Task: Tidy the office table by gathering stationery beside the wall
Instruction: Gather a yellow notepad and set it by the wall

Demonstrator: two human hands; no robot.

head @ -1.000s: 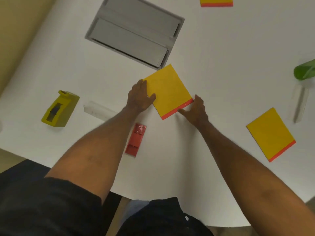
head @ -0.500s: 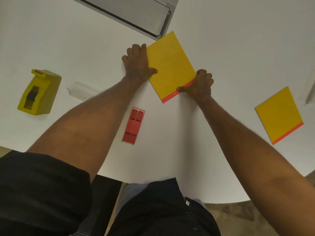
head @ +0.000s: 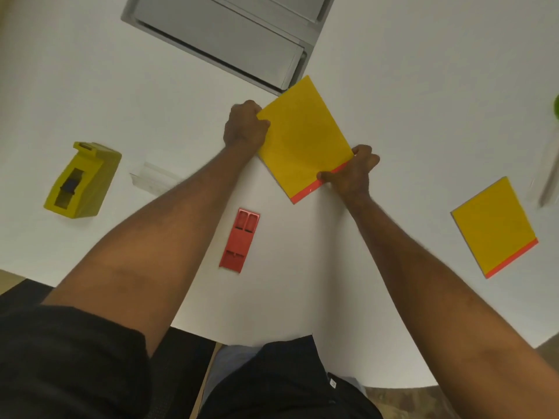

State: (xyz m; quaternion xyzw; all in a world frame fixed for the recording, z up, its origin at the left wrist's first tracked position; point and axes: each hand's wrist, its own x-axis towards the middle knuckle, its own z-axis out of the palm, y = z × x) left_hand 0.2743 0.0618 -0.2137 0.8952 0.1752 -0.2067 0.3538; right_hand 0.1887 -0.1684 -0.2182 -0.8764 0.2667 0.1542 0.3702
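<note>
A yellow notepad with a red bottom strip point(head: 302, 137) sits in the middle of the white table point(head: 408, 86), tilted. My left hand point(head: 244, 127) grips its left edge with curled fingers. My right hand point(head: 352, 173) pinches its lower right corner at the red strip. A second yellow notepad point(head: 494, 226) lies flat at the right. A red stapler-like piece point(head: 240, 238) lies between my forearms. A yellow tape dispenser point(head: 83, 179) stands at the left, with a clear ruler point(head: 154, 178) beside it.
A grey hatch panel point(head: 230, 34) is set in the table just beyond the held notepad. A green object point(head: 556, 107) and a blurred pale stick point(head: 549, 182) show at the right edge. The table's near edge curves just above my lap.
Both hands have closed from resting flat against the notepad to gripping its edges. The view has shifted, and the notepad now appears slightly lifted off the table.
</note>
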